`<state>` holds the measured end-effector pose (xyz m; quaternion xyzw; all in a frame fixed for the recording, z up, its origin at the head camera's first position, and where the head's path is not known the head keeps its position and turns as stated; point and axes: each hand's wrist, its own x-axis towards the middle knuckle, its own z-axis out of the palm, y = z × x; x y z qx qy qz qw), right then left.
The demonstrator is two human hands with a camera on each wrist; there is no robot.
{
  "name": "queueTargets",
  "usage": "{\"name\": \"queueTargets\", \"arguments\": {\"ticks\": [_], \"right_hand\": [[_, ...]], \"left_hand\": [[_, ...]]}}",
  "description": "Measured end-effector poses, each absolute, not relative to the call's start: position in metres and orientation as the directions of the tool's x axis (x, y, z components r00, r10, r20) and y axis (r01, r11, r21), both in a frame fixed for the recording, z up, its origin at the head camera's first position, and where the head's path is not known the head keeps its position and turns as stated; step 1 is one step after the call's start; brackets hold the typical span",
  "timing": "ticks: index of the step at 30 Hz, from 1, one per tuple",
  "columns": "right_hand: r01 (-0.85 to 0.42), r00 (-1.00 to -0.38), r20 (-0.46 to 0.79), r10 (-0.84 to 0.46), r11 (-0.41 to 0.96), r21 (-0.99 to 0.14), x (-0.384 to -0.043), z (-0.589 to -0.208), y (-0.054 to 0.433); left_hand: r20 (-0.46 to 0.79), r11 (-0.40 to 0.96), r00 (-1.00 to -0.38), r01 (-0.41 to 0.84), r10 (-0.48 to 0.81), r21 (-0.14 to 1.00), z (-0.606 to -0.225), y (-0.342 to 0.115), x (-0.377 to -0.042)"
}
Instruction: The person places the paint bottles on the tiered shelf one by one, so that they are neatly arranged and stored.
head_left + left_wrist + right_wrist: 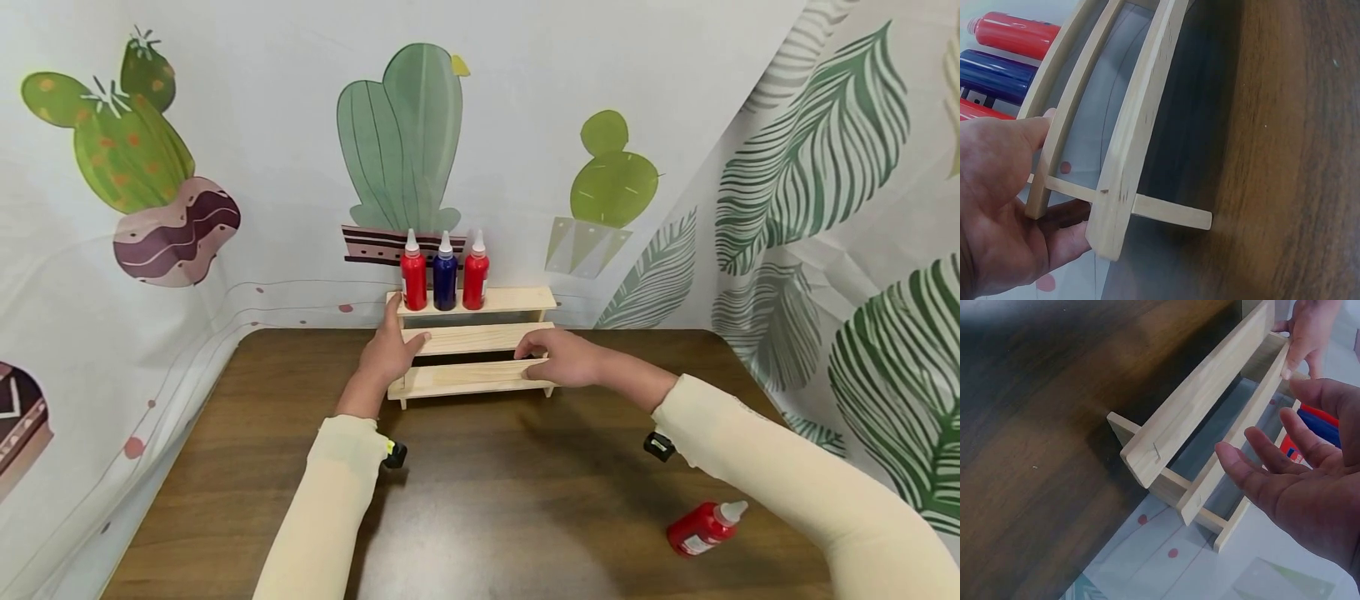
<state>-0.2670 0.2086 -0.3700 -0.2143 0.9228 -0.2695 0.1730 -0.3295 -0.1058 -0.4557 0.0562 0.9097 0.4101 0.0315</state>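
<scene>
A three-tier light wooden rack point(457, 381) stands toward the back of the table. My left hand point(385, 354) grips its left end, the thumb over the middle plank and the fingers at the side, as the left wrist view of the rack point(1132, 137) shows. At the right end is my right hand point(567, 358); in the right wrist view its fingers are loosely spread beside the planks and hold nothing. On the top tier stand a red squeeze bottle point(414, 282), a dark blue bottle point(445, 283) and another red bottle point(476, 282), all with white nozzle caps.
Another red bottle point(699, 530) with a white nozzle lies on its side at the table's front right, near my right sleeve. Behind the brown wooden table point(510, 500) hangs a white cloth backdrop point(517, 100) printed with cacti and leaves.
</scene>
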Motion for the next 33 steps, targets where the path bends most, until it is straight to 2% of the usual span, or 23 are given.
{"name": "queueTargets", "arguments": {"ticks": [5,14,23,33], "right_hand": [[-0.341,-0.853,-0.172,-0.493,0.775,-0.532,-0.265,-0.367,0.217],[-0.383,-0.842,-0.224,-0.491,0.836,-0.394,-0.252,-0.362,0.233],[-0.42,-0.818,-0.241,-0.522,0.83,-0.368,-0.24,-0.361,0.244],[-0.33,-0.812,-0.36,-0.46,0.87,-0.367,-0.237,-0.356,0.252]], "left_hand": [[-0.01,0.654,-0.991,0.079,0.132,0.752,-0.455,-0.105,-0.329],[-0.014,0.647,-0.991,0.077,0.134,0.759,-0.457,-0.104,-0.331],[-0.025,0.647,-0.991,0.067,0.131,0.759,-0.459,-0.106,-0.332],[-0.02,0.646,-0.991,0.07,0.132,0.76,-0.458,-0.107,-0.331]]}}
